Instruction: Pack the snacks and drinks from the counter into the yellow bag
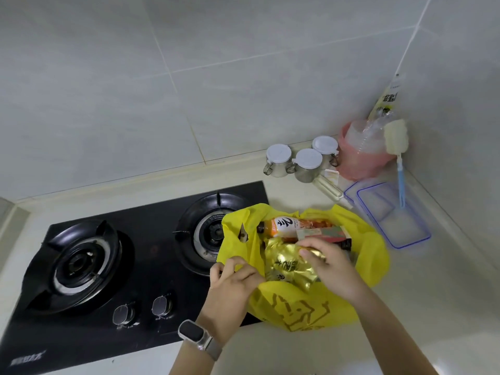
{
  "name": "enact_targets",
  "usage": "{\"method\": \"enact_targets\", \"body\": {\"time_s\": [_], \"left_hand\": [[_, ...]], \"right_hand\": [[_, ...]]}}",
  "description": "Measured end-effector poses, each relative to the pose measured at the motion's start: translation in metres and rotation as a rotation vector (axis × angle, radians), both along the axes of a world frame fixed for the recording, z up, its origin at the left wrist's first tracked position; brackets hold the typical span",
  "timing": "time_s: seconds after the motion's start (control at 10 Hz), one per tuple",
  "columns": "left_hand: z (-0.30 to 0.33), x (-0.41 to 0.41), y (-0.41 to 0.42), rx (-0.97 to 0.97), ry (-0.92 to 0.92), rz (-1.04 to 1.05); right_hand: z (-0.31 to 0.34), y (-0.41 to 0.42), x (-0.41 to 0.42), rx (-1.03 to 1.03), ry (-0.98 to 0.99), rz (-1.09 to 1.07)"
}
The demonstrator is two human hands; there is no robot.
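The yellow bag (303, 307) lies open on the counter, partly over the stove's right edge. Inside it I see an orange drink bottle (284, 226) lying on its side, a reddish flat box (322, 233) and a gold snack packet (289, 263). My right hand (330, 263) reaches into the bag's mouth and grips the top of the gold packet. My left hand (232, 280), with a watch on its wrist, pinches the bag's left rim and holds it open.
A black two-burner gas stove (113, 266) fills the counter's left. Behind the bag stand three metal jars with white lids (303, 161), a pink tub of plastic cups (359, 152), a sponge brush (396, 142) and clear blue-rimmed containers (397, 217) in the corner.
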State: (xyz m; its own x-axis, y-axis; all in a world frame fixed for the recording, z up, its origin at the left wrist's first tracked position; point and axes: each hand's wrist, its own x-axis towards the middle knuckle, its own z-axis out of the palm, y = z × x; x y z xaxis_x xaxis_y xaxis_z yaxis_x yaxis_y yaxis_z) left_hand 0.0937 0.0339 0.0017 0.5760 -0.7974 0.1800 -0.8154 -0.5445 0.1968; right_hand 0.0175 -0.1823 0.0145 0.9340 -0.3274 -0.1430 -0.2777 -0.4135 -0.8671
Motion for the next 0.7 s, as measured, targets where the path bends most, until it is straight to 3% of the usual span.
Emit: {"method": "enact_targets", "body": {"time_s": [0.4,0.6,0.7], "left_hand": [[0.006,-0.006,-0.02,-0.121,0.168,0.054],[0.009,-0.008,-0.025,-0.132,0.345,0.056],[0.022,-0.008,-0.023,-0.234,0.486,0.106]], "right_hand": [[-0.034,0.017,0.003,-0.538,0.294,0.383],[-0.024,0.008,-0.029,-0.435,0.165,0.202],[-0.01,-0.002,-0.05,-0.349,0.048,0.051]]}}
